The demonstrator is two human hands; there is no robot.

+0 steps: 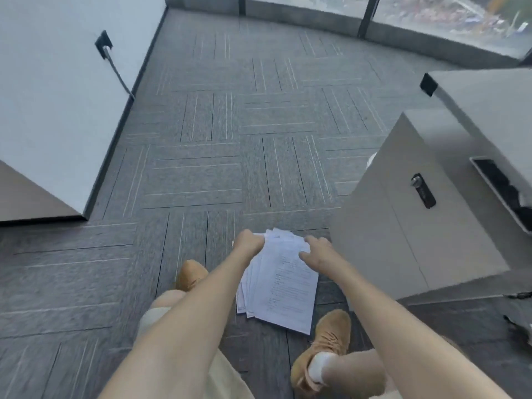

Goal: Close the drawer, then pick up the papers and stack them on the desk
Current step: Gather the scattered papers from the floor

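Both hands are reaching down to the papers (277,280) on the floor (201,139), between the person's shoes. The left hand (249,240) is pinching the far edge of the fanned sheets; the right hand (315,253) is pressing on top, fingers partly curled, arms nearly straight. The drawer (403,226) beside them is looking shut. Gathering is under way; stacking on the tabletop (489,93) is still waiting.

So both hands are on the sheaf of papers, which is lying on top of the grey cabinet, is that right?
Not quite. The head view shows the papers lying on the carpet between the person's shoes, beside the grey cabinet, not on top of it. The left hand and right hand are indeed both on them.
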